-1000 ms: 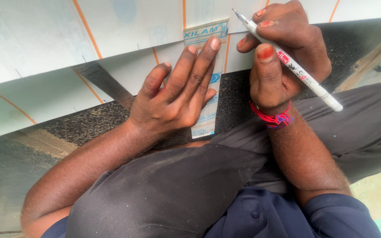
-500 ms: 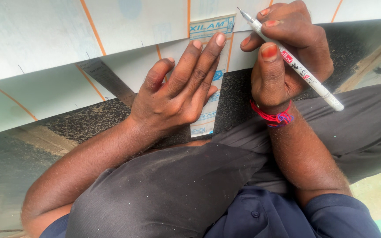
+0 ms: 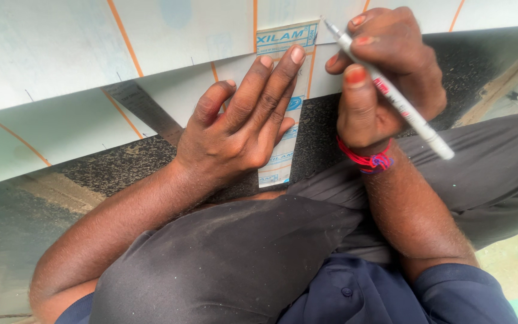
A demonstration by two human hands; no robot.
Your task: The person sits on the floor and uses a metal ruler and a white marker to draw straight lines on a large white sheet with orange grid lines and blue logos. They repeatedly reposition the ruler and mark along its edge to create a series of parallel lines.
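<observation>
While your left hand lies flat with fingers spread, pinning the narrow white printed strip so it serves as a straightedge, your right hand pinches a slim white marker pen, tip at the strip's top corner on the white orange-lined sheet over dark speckled ground.

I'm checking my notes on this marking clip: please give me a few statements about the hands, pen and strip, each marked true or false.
1. The right hand holds a white pen. True.
2. The left hand lies flat on a narrow strip with blue print. True.
3. The pen's tip points down at the person's knee. False: it points up, at the strip's top corner.
4. A red thread band is on the left wrist. False: it is on the right wrist.
5. The white sheet has green lines. False: they are orange.
</observation>
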